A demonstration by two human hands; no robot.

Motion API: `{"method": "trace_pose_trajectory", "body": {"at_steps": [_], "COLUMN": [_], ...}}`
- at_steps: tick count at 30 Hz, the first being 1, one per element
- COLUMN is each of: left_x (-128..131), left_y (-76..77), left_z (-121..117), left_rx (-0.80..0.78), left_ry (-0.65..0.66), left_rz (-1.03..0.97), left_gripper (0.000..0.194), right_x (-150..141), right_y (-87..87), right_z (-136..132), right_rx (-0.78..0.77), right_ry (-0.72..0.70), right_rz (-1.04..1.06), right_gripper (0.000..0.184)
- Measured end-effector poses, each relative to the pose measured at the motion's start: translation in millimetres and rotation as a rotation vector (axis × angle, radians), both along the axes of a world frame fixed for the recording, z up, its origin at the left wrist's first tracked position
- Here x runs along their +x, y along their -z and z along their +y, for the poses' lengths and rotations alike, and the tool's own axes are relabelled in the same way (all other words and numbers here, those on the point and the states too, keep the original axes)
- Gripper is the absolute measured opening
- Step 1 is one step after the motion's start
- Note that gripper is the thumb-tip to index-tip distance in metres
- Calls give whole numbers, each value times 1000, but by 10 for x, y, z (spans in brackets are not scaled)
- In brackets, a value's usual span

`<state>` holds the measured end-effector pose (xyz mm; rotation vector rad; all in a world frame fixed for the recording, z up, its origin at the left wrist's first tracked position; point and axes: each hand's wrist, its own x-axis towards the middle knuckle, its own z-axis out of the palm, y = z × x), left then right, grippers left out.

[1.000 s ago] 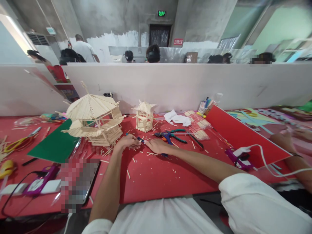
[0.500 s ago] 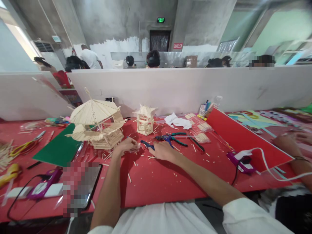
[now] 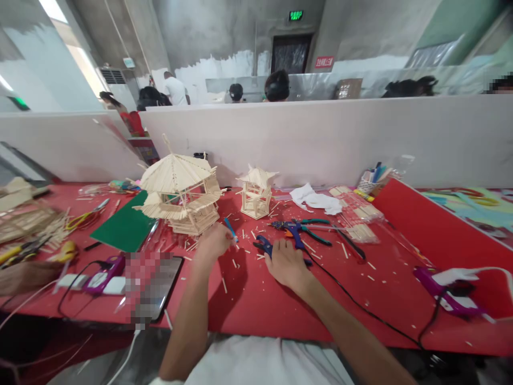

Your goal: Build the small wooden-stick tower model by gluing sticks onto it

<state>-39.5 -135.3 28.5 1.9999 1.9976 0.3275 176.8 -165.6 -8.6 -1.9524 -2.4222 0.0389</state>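
My left hand (image 3: 215, 241) is closed in a pinch beside a slim blue stick-like tool (image 3: 231, 230); anything between the fingertips is too small to make out. My right hand (image 3: 287, 263) lies over the handles of dark blue pliers (image 3: 263, 245), fingers curled on them, the jaws pointing left. Just beyond it rest a blue glue gun (image 3: 295, 234) and green-handled pliers (image 3: 318, 235). A small stick pavilion (image 3: 255, 193) stands behind the hands, and a larger stick pavilion (image 3: 180, 195) stands to the left.
Stick scraps litter the red table (image 3: 256, 315). A phone (image 3: 162, 289), a green board (image 3: 122, 224) and a purple socket (image 3: 105, 275) lie left. Rightward are a white cloth (image 3: 315, 200), bagged sticks (image 3: 356, 214) and a red board (image 3: 433, 227). Another person's hand (image 3: 20, 277) shows far left.
The view has swung left, shifting the scene rightward. My left hand has drawn left, leaving the blue stick-like tool in plain sight. My right hand stays at the dark blue pliers.
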Motion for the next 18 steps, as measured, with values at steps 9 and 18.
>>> {"method": "trace_pose_trajectory", "body": {"at_steps": [9,18], "left_x": [-424,-516], "left_y": [410,510], "left_z": [-675,-599], "left_rx": [283,222], "left_ry": [-215,-231], "left_rz": [103,61], "left_gripper": [16,16], "right_x": [-71,-87], "right_y": [-102,-27], "right_z": [150,212], "right_rx": [-48,-40], "right_ry": [29,23], "right_rz": [-32,-73], "right_gripper": [53,52]}}
